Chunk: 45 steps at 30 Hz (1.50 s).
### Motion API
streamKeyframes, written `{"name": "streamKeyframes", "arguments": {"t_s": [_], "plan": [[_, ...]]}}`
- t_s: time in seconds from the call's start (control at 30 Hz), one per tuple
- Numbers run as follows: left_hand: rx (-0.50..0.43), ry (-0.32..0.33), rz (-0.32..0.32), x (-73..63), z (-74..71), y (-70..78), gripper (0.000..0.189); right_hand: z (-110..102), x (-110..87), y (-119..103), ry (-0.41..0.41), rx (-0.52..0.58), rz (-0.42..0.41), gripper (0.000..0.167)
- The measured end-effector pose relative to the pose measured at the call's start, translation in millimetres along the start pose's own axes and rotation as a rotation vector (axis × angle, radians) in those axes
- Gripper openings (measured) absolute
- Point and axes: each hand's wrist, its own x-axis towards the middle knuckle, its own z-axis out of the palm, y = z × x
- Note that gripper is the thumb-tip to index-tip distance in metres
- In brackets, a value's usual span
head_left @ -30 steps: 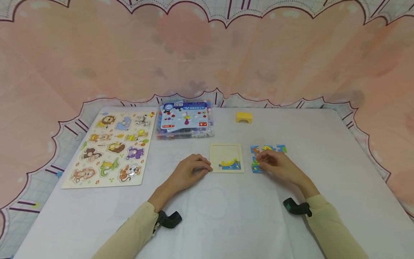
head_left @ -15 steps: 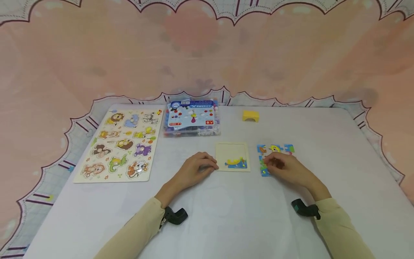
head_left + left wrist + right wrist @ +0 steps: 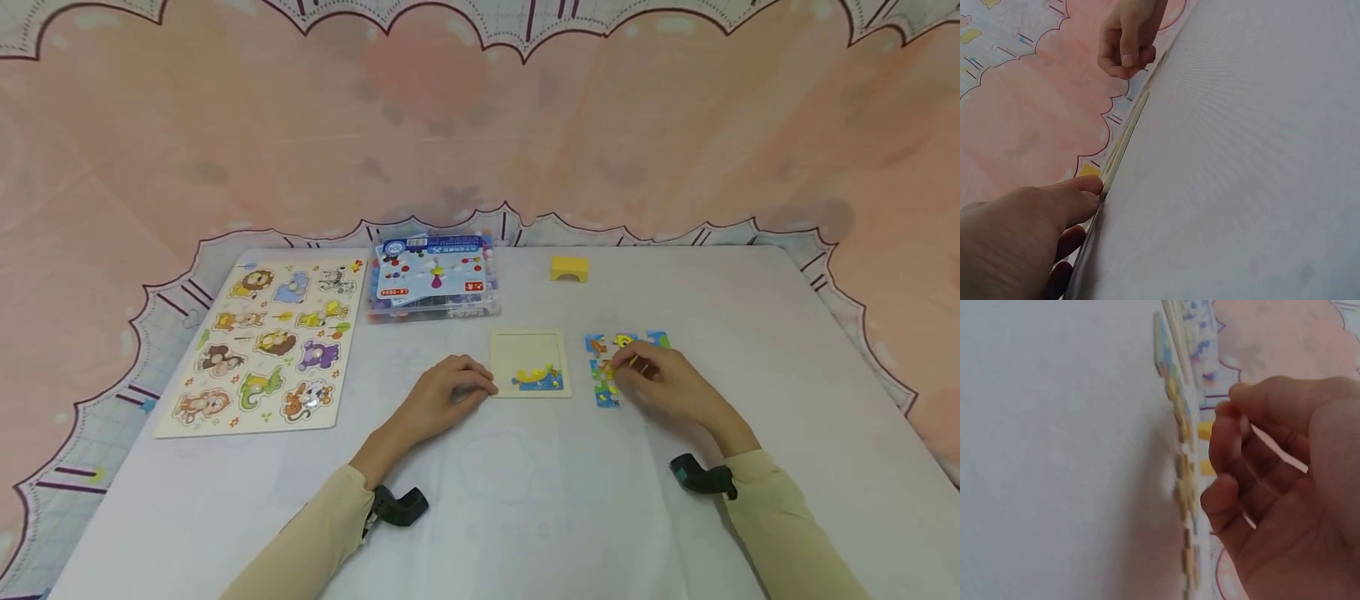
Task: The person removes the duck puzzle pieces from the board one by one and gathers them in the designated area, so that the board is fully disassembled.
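In the head view a small wooden puzzle tray lies mid-table, with blue and yellow jigsaw pieces fitted in its lower right part. My left hand holds the tray's lower left edge between thumb and fingertips; the left wrist view shows the fingertips at its thin rim. Right of the tray lie several loose jigsaw pieces, partly covered by my right hand. That hand hovers just above them, fingers loosely bent. In the right wrist view no piece shows between its thumb and fingers.
A large animal peg puzzle board lies at the left. Behind the tray stands a clear plastic case with a printed blue sheet. A yellow arch block sits near the far edge of the white tabletop.
The head view shifts slightly sideways and back. My right hand has moved a little right over the loose pieces, uncovering more of the left ones. The left hand stays at the tray.
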Motion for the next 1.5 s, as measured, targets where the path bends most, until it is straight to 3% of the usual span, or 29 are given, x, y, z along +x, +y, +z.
{"name": "streamKeyframes", "arguments": {"t_s": [0.17, 0.47, 0.97, 1.27, 1.5], "plan": [[0.002, -0.003, 0.003, 0.9, 0.0, 0.7, 0.012, -15, -5.8, 11, 0.039, -0.088, -0.016, 0.018], [0.010, -0.008, -0.006, 0.2, -0.4, 0.4, 0.013, -25, -9.3, 21, 0.062, -0.108, -0.045, 0.022], [-0.004, 0.006, 0.011, 0.0, -0.6, -0.6, 0.013, 20, 25.4, -30, -0.082, 0.013, -0.126, 0.020], [-0.011, -0.002, 0.006, 0.8, 0.7, -1.4, 0.013, 41, 42.1, -48, -0.123, -0.065, -0.186, 0.022], [-0.015, -0.002, -0.002, -0.2, 0.4, -0.2, 0.013, 51, 48.6, -58, -0.175, -0.114, -0.168, 0.028]]}}
